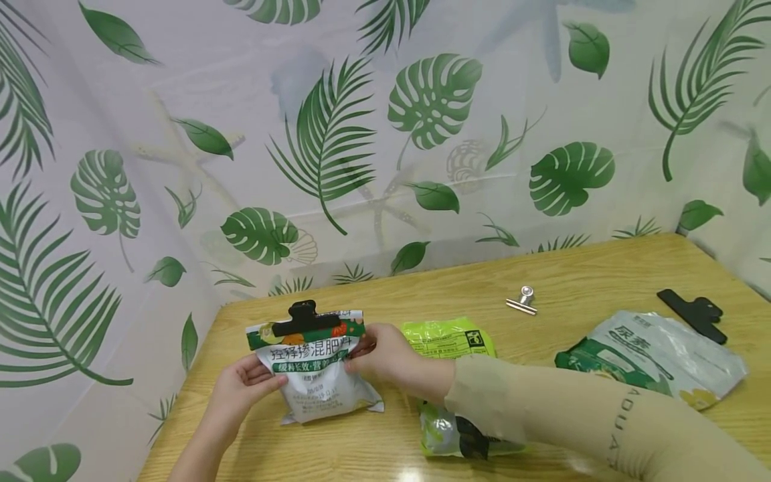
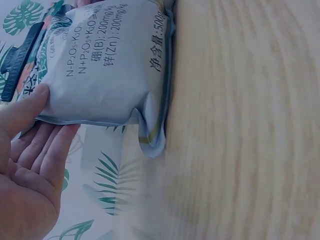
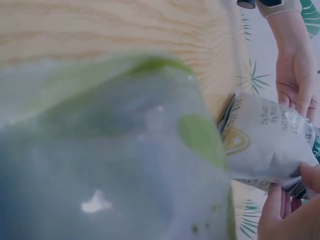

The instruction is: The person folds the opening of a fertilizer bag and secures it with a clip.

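- The left hand (image 1: pixel 248 381) gripped at the lower left of the head view, its thumb (image 2: pixel 29 111) set across from its bent fingers (image 2: pixel 50 150).
- The left forearm (image 1: pixel 205 438), bare there, rose from the bottom edge.
- The right hand (image 1: pixel 387 356), low in the centre, gripped between thumb and fingers.
- The right forearm (image 1: pixel 512 395), in a beige sleeve (image 1: pixel 578 412), slanted in from the lower right corner.

The head camera is looking forward and down over the table (image 1: pixel 590 288); nearer, the wrist cameras are sharing the bag (image 2: pixel 110 70): left at 11 o'clock, right at 3.
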The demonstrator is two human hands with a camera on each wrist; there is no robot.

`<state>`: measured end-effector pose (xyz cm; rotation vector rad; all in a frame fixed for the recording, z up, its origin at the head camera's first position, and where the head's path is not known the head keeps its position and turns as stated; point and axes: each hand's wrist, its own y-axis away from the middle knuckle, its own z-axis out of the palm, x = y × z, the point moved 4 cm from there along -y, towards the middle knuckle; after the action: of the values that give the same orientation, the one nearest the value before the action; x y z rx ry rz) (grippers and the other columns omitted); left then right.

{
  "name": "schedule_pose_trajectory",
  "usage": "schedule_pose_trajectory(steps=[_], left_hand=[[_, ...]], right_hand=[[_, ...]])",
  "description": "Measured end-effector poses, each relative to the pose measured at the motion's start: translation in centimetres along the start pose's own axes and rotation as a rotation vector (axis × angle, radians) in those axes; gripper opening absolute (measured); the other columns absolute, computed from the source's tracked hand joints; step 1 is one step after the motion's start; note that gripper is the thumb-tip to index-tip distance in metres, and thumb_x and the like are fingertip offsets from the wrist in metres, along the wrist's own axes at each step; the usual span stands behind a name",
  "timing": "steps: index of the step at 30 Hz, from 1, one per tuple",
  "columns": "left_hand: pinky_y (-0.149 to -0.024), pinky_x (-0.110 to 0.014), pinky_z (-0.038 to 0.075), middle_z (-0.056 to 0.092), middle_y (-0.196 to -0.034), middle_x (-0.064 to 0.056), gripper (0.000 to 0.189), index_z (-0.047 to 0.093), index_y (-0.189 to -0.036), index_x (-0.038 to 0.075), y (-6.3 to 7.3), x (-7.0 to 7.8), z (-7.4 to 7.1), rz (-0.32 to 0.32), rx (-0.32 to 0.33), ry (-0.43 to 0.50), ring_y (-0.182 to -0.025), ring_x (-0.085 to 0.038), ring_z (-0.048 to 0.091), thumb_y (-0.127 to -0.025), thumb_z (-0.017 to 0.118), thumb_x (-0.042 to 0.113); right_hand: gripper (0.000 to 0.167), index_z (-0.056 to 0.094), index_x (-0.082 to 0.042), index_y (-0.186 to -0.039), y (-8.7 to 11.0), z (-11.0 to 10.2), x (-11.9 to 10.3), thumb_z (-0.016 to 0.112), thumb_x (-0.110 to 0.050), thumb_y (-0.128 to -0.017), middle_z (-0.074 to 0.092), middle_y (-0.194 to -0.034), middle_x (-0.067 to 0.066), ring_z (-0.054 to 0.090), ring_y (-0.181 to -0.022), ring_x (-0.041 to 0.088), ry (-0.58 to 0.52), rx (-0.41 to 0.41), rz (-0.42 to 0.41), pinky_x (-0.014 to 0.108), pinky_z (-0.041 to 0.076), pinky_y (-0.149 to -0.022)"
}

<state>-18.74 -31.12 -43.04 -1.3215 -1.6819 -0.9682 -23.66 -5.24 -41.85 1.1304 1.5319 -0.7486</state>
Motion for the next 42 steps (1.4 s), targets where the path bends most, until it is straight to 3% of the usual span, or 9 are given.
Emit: schedule_pose_trajectory(steps=[8,15,24,34,42], left_hand=[[-0.087,-0.022,0.062,0.077,-0.125,-0.019,0.054,0.058,-0.141,-0.013,-0.7,0.3,-0.1,-0.018,-0.061,0.02,-0.096,-0.003,0.075,-0.094,0.078,0.002],[-0.097,-0.031,0.06,0.077,-0.125,-0.018,0.054,0.06,-0.141,-0.01,-1.1,0.4,-0.3,-0.027,-0.077,-0.027,-0.099,-0.007,0.076,-0.094,0.08,0.007],[-0.094,-0.036,0.063,0.076,-0.126,-0.023,0.056,0.058,-0.142,-0.012,-1.4,-0.1,-0.3,-0.073,-0.114,-0.052,-0.094,-0.017,0.08,-0.096,0.079,0.01],[-0.084,-0.03,0.065,0.075,-0.126,-0.025,0.058,0.056,-0.142,-0.015,-2.4,-0.7,0.0,-0.134,-0.114,-0.058,-0.093,-0.013,0.077,-0.097,0.079,0.012],[-0.092,-0.036,0.064,0.069,-0.135,-0.029,0.064,0.054,-0.144,-0.014,-2.7,-0.8,0.2,-0.171,-0.089,-0.129,-0.099,-0.016,0.077,-0.098,0.079,0.021]], right_hand=[[0.028,0.072,0.004,-0.11,-0.1,-0.1,0.1,0.086,0.0,-0.086,0.076,-0.106,0.015,0.07,-0.097,0.019,-0.012,-0.01,-0.022,0.034,0.06,-0.089],[0.029,0.071,0.005,-0.112,-0.4,0.2,0.1,0.085,-0.001,-0.087,0.075,-0.109,0.015,0.069,-0.1,0.021,-0.016,-0.016,0.005,0.035,0.061,-0.089],[0.024,0.072,0.008,-0.113,-0.8,1.1,1.0,0.08,0.001,-0.092,0.075,-0.108,0.017,0.073,-0.096,0.021,-0.057,-0.059,0.124,0.033,0.065,-0.086],[0.021,0.07,0.012,-0.114,-1.2,1.5,1.9,0.074,0.007,-0.094,0.074,-0.117,0.022,0.076,-0.107,0.029,-0.126,-0.109,0.193,0.04,0.064,-0.094],[0.019,0.069,0.012,-0.113,-1.3,1.3,2.2,0.07,0.009,-0.094,0.074,-0.116,0.023,0.075,-0.1,0.023,-0.171,-0.118,0.231,0.038,0.064,-0.093]])
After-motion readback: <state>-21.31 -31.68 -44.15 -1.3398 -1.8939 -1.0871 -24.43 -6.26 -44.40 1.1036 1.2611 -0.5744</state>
